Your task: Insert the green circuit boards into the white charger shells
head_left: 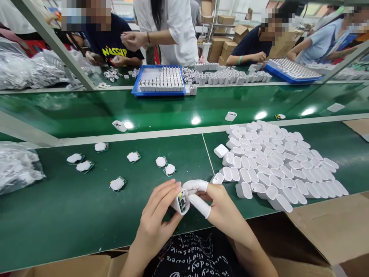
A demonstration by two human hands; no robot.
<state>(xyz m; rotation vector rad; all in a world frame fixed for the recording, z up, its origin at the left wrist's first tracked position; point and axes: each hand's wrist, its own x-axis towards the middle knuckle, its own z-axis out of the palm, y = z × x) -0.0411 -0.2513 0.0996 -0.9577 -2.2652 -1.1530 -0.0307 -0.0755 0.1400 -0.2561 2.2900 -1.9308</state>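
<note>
Nearest, at 6 o'clock, the case tilts open-end-up between the hands: the left hand has its fingers closed around the walls, while 2 white-capped digits of the right hand bend at the rim, gripping or not I cannot tell. It should be light, stiff and slippery, with the board inside the fragile part, so the outer walls look the place to hold. From it, 7 loose boards lie toward 10 o'clock, massed shells toward 2, a blue tray near 12.
</note>
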